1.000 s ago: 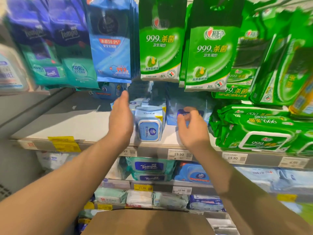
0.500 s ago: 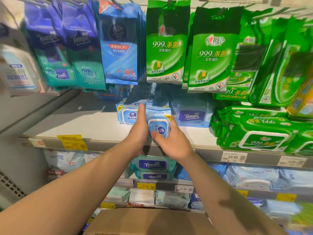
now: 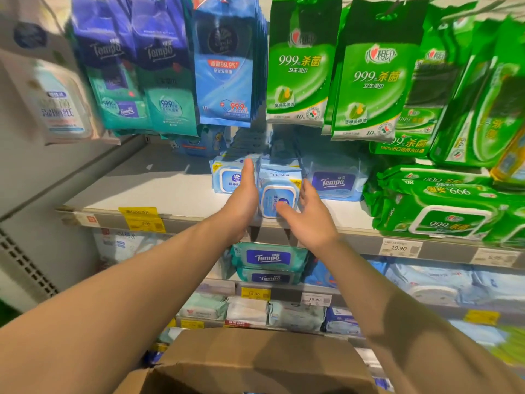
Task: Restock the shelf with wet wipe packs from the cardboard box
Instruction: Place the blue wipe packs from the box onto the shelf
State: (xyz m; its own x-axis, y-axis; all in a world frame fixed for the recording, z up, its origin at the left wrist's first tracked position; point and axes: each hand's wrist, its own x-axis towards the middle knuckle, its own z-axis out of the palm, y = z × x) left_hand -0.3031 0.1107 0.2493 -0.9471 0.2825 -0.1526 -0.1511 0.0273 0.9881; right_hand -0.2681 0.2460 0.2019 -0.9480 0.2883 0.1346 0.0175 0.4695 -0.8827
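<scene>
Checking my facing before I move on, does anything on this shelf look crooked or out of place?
The light blue wipe pack between your left hand and right hand stands on end at the shelf edge, ahead of its neighbours. Green packs at right lie upside down.

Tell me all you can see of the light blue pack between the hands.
The light blue pack stands upright near the shelf's front edge, its white-rimmed flip lid facing the camera, with a yellow corner tag. The wrapper looks like soft plastic film. The left hand lies flat against its left side; the right hand's thumb touches the lid. Similar packs sit behind.
</scene>
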